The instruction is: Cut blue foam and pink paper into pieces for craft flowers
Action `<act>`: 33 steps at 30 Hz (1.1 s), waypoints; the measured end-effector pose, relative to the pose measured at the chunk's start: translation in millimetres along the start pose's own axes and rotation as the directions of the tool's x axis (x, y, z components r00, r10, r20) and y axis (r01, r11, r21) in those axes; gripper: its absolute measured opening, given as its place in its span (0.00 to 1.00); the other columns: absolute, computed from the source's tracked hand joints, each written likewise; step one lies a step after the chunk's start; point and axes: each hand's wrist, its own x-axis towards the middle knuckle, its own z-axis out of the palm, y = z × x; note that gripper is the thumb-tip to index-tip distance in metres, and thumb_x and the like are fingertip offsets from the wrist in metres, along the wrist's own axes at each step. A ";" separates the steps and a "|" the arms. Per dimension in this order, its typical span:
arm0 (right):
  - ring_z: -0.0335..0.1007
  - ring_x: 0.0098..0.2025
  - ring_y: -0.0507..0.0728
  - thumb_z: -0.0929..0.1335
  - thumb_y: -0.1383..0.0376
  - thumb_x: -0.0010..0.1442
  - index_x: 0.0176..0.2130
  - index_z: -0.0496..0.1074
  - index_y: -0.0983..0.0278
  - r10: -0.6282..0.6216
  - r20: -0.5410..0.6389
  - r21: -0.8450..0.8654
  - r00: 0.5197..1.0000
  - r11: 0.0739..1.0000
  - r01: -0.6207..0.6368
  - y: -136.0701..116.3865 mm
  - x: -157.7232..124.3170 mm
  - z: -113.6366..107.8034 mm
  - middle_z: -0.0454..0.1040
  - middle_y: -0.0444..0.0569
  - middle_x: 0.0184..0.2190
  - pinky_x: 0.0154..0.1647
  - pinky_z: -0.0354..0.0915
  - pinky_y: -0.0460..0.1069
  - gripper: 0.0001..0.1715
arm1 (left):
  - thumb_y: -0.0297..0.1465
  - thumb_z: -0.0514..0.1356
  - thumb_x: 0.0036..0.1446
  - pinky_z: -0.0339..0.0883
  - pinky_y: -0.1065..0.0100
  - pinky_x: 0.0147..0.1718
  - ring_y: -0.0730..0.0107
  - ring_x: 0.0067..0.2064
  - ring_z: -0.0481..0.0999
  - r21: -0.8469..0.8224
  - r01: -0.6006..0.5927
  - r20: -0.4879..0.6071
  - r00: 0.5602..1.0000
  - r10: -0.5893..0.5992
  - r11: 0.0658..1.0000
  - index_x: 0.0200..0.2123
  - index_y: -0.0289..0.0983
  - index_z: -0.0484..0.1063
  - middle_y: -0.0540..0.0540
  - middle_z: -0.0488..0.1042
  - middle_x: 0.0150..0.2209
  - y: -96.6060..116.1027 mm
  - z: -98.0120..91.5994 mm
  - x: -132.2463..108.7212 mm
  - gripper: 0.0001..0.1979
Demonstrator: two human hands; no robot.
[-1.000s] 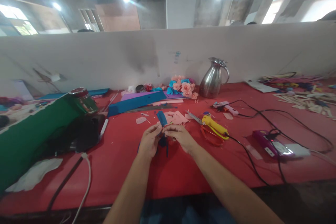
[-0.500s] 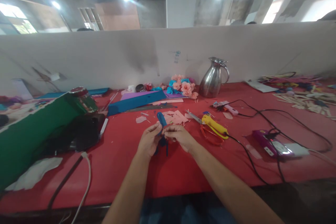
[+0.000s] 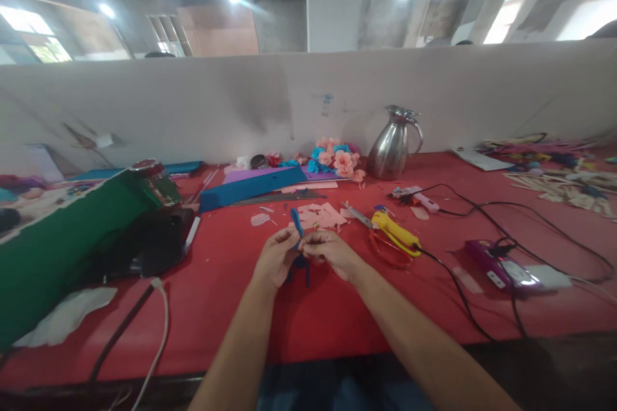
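A strip of blue paper (image 3: 296,221) rises from between my two hands, above the middle of the red table. My left hand (image 3: 276,258) is closed in a pinch on its left side. From the right, my right hand (image 3: 332,252) pinches at the same blue strip, fingertips meeting those of the left. More dark blue pieces (image 3: 307,273) show just below the hands; whether they join the strip I cannot tell. Beyond the fingers lie pink paper scraps (image 3: 322,213). Scissors with red handles (image 3: 390,250) and a yellow glue gun (image 3: 396,233) lie to the right.
A steel jug (image 3: 391,144) stands at the back beside pink and blue paper flowers (image 3: 340,159). Blue paper sheets (image 3: 250,187) lie behind the scraps. A purple power box (image 3: 501,264) with cables sits right. A green board (image 3: 72,237) leans at left near a jar (image 3: 155,181).
The top of the blue strip has turned and now looks narrower, more edge-on. Both hands keep nearly the same place and pinch; the view has shifted slightly.
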 end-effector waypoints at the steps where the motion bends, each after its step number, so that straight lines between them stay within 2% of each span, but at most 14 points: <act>1: 0.52 0.18 0.45 0.71 0.61 0.42 0.27 0.75 0.66 0.000 -0.002 0.006 1.000 1.000 0.000 -0.4 -0.3 0.2 0.68 0.41 0.19 0.21 0.44 0.45 0.11 | 0.33 0.70 0.39 0.65 0.73 0.24 0.77 0.20 0.69 0.002 -0.001 0.000 1.000 0.001 1.000 0.24 0.33 0.72 0.52 0.70 0.18 0.1 0.2 -0.2 0.12; 17: 0.51 0.17 0.45 0.71 0.61 0.42 0.27 0.75 0.66 -0.007 0.020 0.018 1.000 1.000 0.007 -1.0 -1.7 2.4 0.69 0.41 0.19 0.20 0.44 0.45 0.10 | 0.33 0.70 0.38 0.64 0.73 0.23 0.77 0.20 0.68 -0.011 0.013 0.002 1.000 -0.013 1.000 0.25 0.34 0.72 0.53 0.67 0.17 -0.4 0.5 -1.4 0.12; 33: 0.51 0.19 0.46 0.72 0.58 0.44 0.27 0.74 0.64 -0.021 0.006 -0.063 1.000 0.998 0.022 3.7 -0.1 1.5 0.67 0.40 0.20 0.21 0.47 0.44 0.12 | 0.32 0.70 0.37 0.63 0.74 0.22 0.78 0.21 0.67 0.009 -0.014 -0.011 1.000 0.014 1.000 0.19 0.33 0.69 0.53 0.67 0.17 0.9 3.2 -2.7 0.13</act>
